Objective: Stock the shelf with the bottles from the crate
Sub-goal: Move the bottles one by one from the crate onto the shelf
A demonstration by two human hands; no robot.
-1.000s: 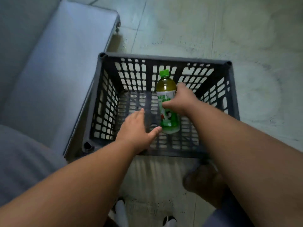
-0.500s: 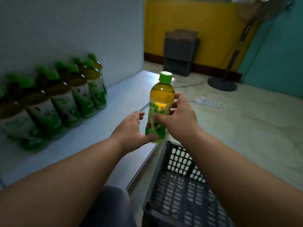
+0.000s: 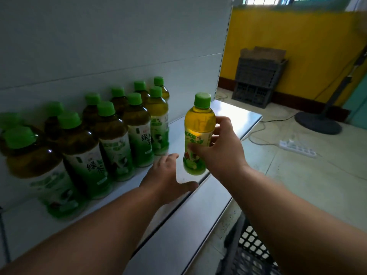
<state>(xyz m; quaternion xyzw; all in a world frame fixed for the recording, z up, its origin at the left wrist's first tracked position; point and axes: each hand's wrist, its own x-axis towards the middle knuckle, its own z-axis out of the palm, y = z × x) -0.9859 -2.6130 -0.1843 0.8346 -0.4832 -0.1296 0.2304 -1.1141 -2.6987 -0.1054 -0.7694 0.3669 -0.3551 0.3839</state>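
The right hand (image 3: 220,153) wraps its fingers tight round a see-through plastic tea bottle with a green cap (image 3: 198,133), held upright above the white metal shelf (image 3: 228,114). The left hand (image 3: 168,175) is spread flat below, maybe touching the shelf. More green-capped bottles (image 3: 111,135) stand in rows beside.

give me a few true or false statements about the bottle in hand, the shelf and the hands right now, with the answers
1. The right hand grips the held bottle around its label. True.
2. The held bottle has a red cap. False: its cap is green.
3. The left hand is wrapped around a bottle. False: it is open with fingers spread, below the held bottle, gripping nothing.
4. The shelved bottles stand in two rows along the back panel of the shelf. True.
5. The held bottle already stands on the shelf. False: it is in the air, near the shelf's front edge.
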